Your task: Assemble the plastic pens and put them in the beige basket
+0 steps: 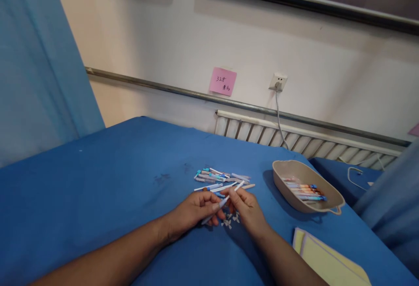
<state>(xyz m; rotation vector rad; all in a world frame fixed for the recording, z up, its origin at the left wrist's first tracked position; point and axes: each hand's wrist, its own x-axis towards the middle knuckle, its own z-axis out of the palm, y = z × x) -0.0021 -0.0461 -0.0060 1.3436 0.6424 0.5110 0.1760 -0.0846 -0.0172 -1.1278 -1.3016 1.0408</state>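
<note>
My left hand is closed around the pale barrel of a pen, which slants up to the right. My right hand pinches a thin white stick at the pen's upper end; I cannot tell whether the two are joined. Below my fingers, several small white pieces lie scattered on the blue cloth. Just beyond both hands is a loose pile of pens, with white, grey, blue and teal parts. Some of those nearest are partly hidden by my fingers.
To the right stands a beige plastic basket with several pens inside. A folded yellow cloth lies by my right forearm. Behind the table are a radiator, a metal rail and a plugged-in cord. Blue curtain hangs at left.
</note>
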